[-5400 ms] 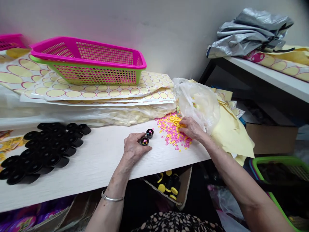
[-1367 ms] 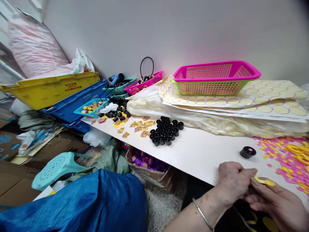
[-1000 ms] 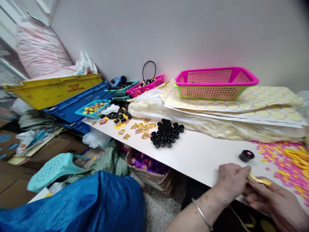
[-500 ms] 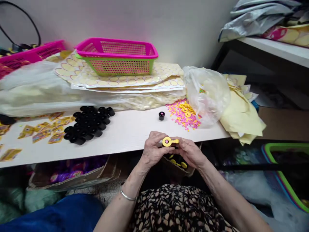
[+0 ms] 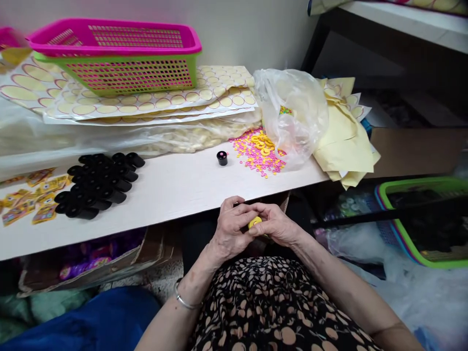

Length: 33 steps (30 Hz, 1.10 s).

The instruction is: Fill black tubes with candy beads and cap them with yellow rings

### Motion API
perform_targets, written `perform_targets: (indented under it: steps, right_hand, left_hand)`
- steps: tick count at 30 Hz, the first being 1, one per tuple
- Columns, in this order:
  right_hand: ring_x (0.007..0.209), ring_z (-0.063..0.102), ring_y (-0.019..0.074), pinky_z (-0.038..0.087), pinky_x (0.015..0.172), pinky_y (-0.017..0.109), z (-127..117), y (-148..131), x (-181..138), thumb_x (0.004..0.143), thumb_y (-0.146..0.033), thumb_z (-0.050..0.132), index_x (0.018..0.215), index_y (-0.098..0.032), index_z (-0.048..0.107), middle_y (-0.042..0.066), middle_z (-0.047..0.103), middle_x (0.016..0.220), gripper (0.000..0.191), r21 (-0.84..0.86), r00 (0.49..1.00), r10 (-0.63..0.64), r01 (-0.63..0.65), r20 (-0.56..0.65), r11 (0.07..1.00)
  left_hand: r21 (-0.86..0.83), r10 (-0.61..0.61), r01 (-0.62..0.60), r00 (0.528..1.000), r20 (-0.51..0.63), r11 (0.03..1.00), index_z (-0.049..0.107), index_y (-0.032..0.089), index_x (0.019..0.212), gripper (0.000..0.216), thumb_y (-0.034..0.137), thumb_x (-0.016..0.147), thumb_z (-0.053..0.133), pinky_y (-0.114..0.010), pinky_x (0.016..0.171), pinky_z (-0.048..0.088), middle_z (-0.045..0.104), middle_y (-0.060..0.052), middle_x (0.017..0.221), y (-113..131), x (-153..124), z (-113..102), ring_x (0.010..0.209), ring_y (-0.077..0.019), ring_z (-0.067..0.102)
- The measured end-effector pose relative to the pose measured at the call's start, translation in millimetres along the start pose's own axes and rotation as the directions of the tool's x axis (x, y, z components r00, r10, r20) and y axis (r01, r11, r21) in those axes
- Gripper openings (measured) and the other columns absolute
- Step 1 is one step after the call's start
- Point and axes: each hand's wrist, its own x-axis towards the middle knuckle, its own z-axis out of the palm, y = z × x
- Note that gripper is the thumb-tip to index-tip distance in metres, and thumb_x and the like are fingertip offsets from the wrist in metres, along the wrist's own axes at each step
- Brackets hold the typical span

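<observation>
My left hand (image 5: 229, 229) and my right hand (image 5: 275, 225) are pressed together just below the front edge of the white table (image 5: 175, 187), over my lap. Both are closed around a small piece with a yellow lid (image 5: 255, 223), of which only the yellow part shows between the fingers. On the table beyond my hands stands a single small black cup (image 5: 222, 158) with a pink bit inside. To its right lies a scatter of pink and yellow beads and rings (image 5: 259, 152). A cluster of several empty black cups (image 5: 98, 184) sits on the left.
A pink and green basket (image 5: 120, 61) rests on sticker sheets (image 5: 146, 100) at the back. A clear plastic bag (image 5: 292, 114) and yellow paper (image 5: 345, 141) lie to the right. Small printed packets (image 5: 32, 195) at far left. A green basket (image 5: 424, 219) stands on the floor, right.
The view swung from the left end of the table back to my hands. My hands moved from the table edge down toward my lap and closed more tightly over the yellow-lidded piece.
</observation>
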Motion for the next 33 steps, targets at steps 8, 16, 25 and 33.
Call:
perform_targets:
  steps: [8,16,25,33]
  right_hand:
    - [0.063,0.054,0.0095,0.043,0.060,0.023,9.6,41.1,-12.3,0.049,-0.020,0.081,0.084,-0.013,0.067,-0.001,0.063,0.070,0.038,0.079,0.976,0.099,-0.085,-0.193,0.993]
    - [0.068,0.055,0.0123,0.043,0.064,0.026,-9.2,48.3,-15.6,0.049,-0.025,0.079,0.088,-0.013,0.063,-0.001,0.059,0.073,0.044,-0.075,0.976,0.218,-0.217,0.003,0.973]
    - [0.099,0.049,0.0269,0.041,0.085,0.038,-36.9,27.9,12.3,0.070,-0.012,0.051,0.111,-0.011,0.057,0.014,0.058,0.109,0.042,-0.976,0.971,-0.194,-0.167,-0.138,-0.140]
    - [0.093,0.054,0.0280,0.042,0.071,0.034,-46.8,16.2,21.4,0.061,-0.008,0.056,0.108,-0.014,0.060,0.014,0.062,0.104,0.048,-0.948,0.989,0.051,-0.119,-0.141,-0.296]
  left_hand:
    - [-0.060,-0.076,0.078,0.997,0.033,0.995,0.065,0.019,0.085,0.013,0.020,0.073,0.064,-0.039,0.084,0.045,0.071,-0.002,0.080,5.4,-37.0,8.9,0.077,-0.0164,0.059]
    - [-0.028,-0.094,0.098,0.988,0.119,0.995,0.066,0.020,0.083,0.015,0.014,0.070,0.062,-0.045,0.088,0.042,0.069,-0.003,0.080,5.6,-52.0,21.3,0.087,-0.0209,0.055]
    - [-0.135,-0.588,0.576,0.805,-0.078,0.806,0.063,0.016,0.101,0.035,0.018,0.066,0.059,-0.031,0.068,0.050,0.057,-0.007,0.104,-57.7,9.3,-26.6,0.079,-0.0158,0.057]
    - [0.098,-0.714,0.747,0.659,-0.236,0.657,0.058,0.013,0.115,0.071,0.040,0.051,0.074,-0.033,0.074,0.045,0.061,-0.007,0.098,-137.6,82.3,-23.5,0.082,-0.0199,0.056]
